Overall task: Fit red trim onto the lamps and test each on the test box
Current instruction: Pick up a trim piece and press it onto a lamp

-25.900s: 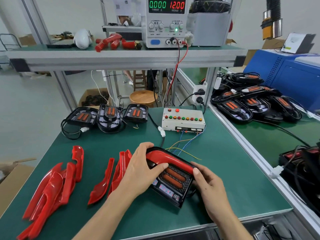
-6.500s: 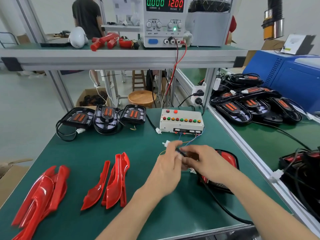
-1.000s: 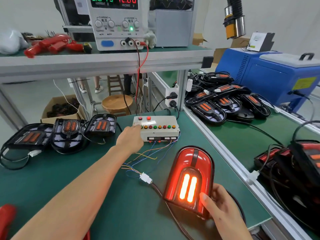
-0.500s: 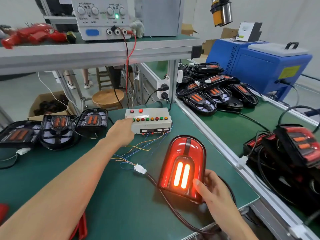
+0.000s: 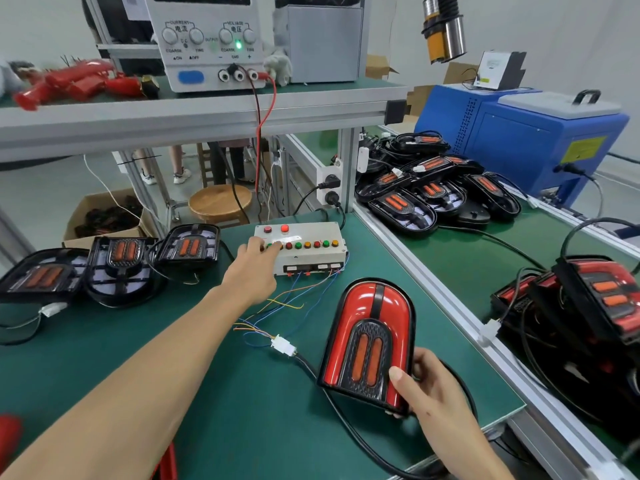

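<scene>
Lamp (image 5: pixel 369 341) with red trim fitted stands tilted up on the green bench (image 5: pixel 104 358), its lower right corner gripped by the right hand (image 5: pixel 427 389): the thumb lies across the front face beside the two amber bars, the remaining fingers curl behind the housing and are hidden. The bars appear unlit, though glare makes this uncertain. A black cable leaves the lamp below the thumb, loops toward the left of it and ends at a white connector (image 5: pixel 283 344) joined to thin coloured wires.

The left hand (image 5: pixel 254 268) reaches forward to the test box (image 5: pixel 304 251). Its extended fingers rest on the row of round buttons at the left end of the box top, close together; which button is pressed cannot be told. A red lamp on the box glows just beyond the fingertips.

Left of the left hand, three untrimmed lamps (image 5: pixel 114 261) lie in a row. Beyond the right hand, a pile of black lamps (image 5: pixel 429 192) occupies the adjoining bench
</scene>
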The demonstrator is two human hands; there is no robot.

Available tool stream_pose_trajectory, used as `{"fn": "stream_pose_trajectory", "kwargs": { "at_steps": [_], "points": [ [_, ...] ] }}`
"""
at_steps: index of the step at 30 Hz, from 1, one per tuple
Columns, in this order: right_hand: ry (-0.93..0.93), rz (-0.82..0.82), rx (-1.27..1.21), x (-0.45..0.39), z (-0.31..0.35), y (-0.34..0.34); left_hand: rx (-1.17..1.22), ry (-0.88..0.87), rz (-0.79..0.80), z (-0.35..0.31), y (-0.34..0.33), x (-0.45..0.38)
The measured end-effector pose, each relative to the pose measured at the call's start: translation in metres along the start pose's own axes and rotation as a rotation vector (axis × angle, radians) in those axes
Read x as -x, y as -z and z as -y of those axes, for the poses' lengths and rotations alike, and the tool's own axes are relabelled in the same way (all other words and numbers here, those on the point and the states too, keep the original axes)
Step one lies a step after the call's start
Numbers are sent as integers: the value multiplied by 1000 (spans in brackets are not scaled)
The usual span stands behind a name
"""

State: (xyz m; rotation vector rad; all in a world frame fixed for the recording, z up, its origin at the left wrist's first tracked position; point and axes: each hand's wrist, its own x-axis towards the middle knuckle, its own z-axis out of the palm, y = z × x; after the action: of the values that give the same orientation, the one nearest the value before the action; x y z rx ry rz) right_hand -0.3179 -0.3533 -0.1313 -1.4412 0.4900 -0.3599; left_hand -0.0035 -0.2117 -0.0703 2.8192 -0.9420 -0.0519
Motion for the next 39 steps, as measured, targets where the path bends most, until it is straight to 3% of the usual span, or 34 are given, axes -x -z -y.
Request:
{"fn": "stream_pose_trajectory", "kwargs": {
  "at_steps": [12, 39],
  "points": [
    [-7, 11, 69, -2, -4, 3, -157, 43, 26, -8, 0, -10],
    [22, -21, 59, -3, -5, 3, -152, 52, 46, -9, 2, -13]
  ]
}}
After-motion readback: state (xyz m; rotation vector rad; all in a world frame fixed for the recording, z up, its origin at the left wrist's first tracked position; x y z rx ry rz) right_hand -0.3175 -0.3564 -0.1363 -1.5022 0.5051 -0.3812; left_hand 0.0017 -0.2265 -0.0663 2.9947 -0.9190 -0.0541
